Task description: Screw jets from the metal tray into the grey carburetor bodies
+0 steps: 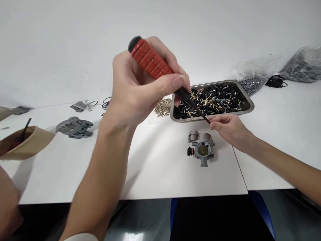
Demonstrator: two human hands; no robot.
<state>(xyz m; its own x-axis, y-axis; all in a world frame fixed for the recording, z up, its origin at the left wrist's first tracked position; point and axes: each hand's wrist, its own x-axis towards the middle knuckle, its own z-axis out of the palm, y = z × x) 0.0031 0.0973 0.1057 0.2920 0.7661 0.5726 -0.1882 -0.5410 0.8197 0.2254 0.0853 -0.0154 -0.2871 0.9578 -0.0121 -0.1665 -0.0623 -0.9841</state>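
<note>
My left hand is raised, its fingers wrapped round the red handle of a screwdriver. The dark shaft slants down to the right. At its tip my right hand pinches with thumb and fingertips; whether a small part sits there too is hidden. Just below the tip, a grey metal carburetor stands on the white table, its round bore facing me and a black knob on its left side. Neither hand touches the carburetor.
A metal tray of black and brass-coloured parts lies behind my hands, beside a pile of small brass-coloured pieces. Plastic bags sit at the back right. Leftward are another carburetor, a beige container and another person's arm.
</note>
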